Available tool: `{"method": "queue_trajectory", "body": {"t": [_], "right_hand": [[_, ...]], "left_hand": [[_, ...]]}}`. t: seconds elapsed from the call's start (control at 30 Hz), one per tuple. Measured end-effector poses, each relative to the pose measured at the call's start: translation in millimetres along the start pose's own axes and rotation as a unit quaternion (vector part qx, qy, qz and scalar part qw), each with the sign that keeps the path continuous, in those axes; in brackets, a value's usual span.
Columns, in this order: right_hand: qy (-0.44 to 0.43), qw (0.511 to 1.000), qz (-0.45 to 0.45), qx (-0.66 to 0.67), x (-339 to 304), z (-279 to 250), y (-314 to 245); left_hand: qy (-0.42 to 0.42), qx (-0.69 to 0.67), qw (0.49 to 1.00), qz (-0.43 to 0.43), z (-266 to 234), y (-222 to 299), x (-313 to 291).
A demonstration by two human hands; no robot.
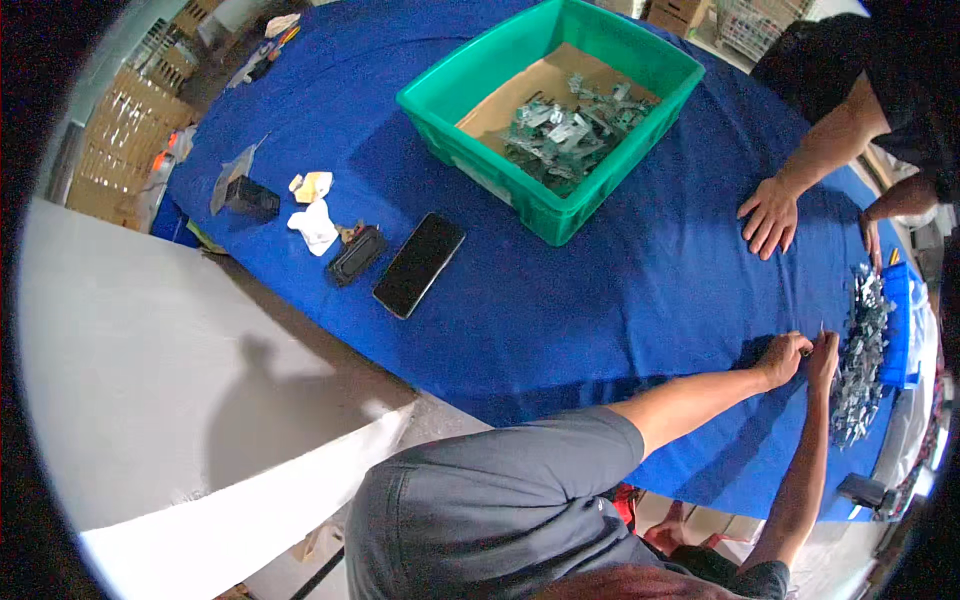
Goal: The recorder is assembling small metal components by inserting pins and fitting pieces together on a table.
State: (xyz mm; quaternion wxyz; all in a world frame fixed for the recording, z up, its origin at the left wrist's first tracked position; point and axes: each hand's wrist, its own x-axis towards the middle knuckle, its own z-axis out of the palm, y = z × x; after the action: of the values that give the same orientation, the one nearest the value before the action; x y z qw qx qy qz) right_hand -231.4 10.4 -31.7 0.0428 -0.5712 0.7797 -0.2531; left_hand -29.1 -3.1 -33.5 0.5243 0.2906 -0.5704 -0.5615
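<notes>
My left hand (782, 361) and my right hand (823, 362) are close together above the right part of a blue cloth (600, 310). The fingers of both are closed. A tiny dark piece shows at the left fingertips, too small to name. From my right fingers a thin, pale sliver sticks up; its kind cannot be made out. Just right of my hands lies a long heap of small grey metal-looking parts (858, 375). A blue plastic bin (901, 330) stands beyond the heap.
A green tub (478, 170) holds similar parts on cardboard. A phone (418, 265), a black case (357, 256), white crumpled tissue (314, 228) and a black box (251, 198) lie left. A co-worker's hand (769, 217) rests flat across the table. A dark block (866, 491) sits near right.
</notes>
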Motion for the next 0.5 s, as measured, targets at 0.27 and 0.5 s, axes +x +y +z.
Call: {"method": "queue_trajectory", "body": {"t": [0.27, 0.5], "right_hand": [[0.23, 0.972, -0.034, -0.042, -65.8, 25.6, -37.9], [0.13, 0.991, 0.012, 0.003, -58.7, 33.1, -83.2]], "left_hand": [[-0.024, 0.008, 0.999, -0.034, 5.8, 2.4, 8.6], [0.028, 0.046, 0.997, -0.053, -5.6, -28.5, 20.6]]}}
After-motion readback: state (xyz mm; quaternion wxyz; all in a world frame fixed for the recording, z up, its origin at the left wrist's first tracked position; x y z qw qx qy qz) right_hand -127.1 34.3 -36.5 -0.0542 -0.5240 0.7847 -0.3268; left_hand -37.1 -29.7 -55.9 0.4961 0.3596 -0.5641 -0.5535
